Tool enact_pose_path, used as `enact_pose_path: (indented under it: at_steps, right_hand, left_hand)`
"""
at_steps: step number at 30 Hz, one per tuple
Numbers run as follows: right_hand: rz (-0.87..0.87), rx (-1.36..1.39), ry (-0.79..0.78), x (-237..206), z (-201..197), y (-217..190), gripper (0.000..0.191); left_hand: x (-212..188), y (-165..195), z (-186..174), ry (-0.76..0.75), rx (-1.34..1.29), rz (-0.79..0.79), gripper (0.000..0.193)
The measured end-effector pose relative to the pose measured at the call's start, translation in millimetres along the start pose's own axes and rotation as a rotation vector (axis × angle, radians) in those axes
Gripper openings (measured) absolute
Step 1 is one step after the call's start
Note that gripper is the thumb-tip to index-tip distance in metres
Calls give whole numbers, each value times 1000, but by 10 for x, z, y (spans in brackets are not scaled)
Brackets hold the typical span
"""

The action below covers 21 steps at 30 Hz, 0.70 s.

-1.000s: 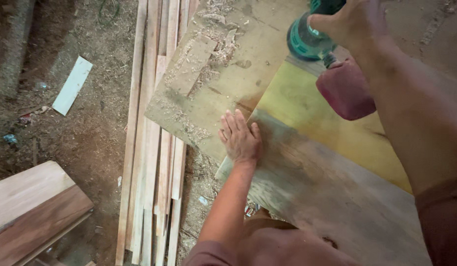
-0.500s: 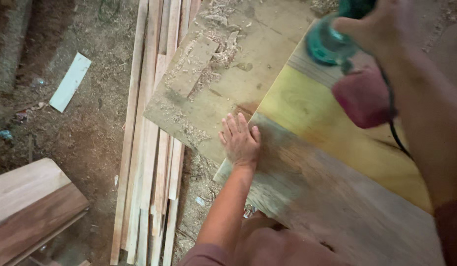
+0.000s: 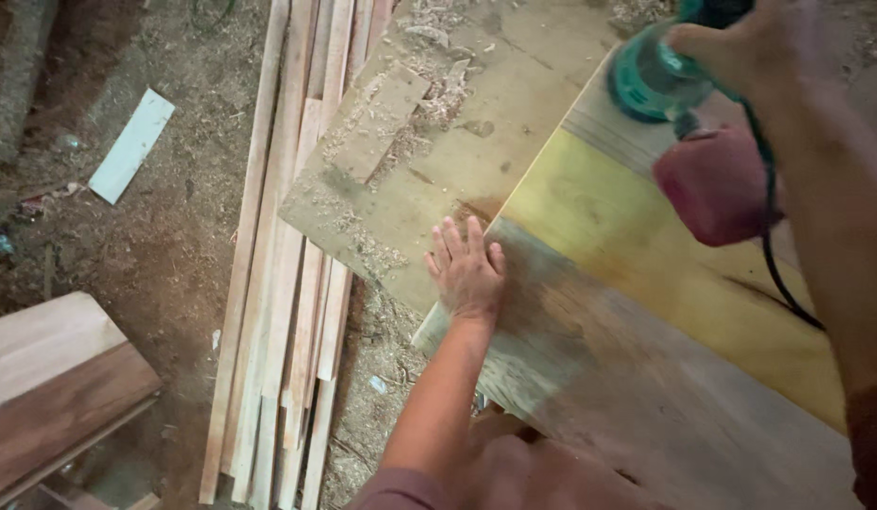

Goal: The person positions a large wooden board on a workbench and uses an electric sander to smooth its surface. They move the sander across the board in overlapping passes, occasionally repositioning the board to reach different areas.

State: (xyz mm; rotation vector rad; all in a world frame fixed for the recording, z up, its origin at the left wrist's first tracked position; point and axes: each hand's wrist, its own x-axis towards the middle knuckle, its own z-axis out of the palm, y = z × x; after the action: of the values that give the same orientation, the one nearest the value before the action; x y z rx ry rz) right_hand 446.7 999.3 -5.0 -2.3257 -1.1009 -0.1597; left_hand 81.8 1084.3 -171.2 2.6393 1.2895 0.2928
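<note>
On the wide board (image 3: 646, 378), near its left edge, the left hand (image 3: 468, 274) is pressed flat with fingers spread. Up and to the right, the green power sander (image 3: 651, 80) with its red dust bag (image 3: 717, 184) is gripped above the board's yellowish band by the right hand (image 3: 740, 47); the board's long axis runs diagonally.

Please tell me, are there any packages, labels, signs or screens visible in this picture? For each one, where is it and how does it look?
None can be made out: no package, label, sign or screen.
The nearest lookalike is a pale flat strip on the dirt ground at upper left; it looks like an offcut, plain and unmarked.
The teal power tool in the right hand shows no readable label.
</note>
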Motion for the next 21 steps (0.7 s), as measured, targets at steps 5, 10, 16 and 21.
enact_pose_path:
  at_steps: [5, 10, 16, 21]
  right_hand:
    - [211, -21, -72, 102, 252, -161, 64]
    - [97, -159, 22, -65, 295, -256, 89]
    - [314, -100, -69, -734, -285, 65, 96]
    - [352, -179, -10, -1459, -847, 757, 95]
  left_hand:
    - [29, -3, -69, -78, -40, -14, 56]
    - [90, -12, -106, -120, -34, -18, 55]
    - [109, -5, -96, -115, -66, -27, 55]
    - [128, 13, -120, -134, -53, -7, 57]
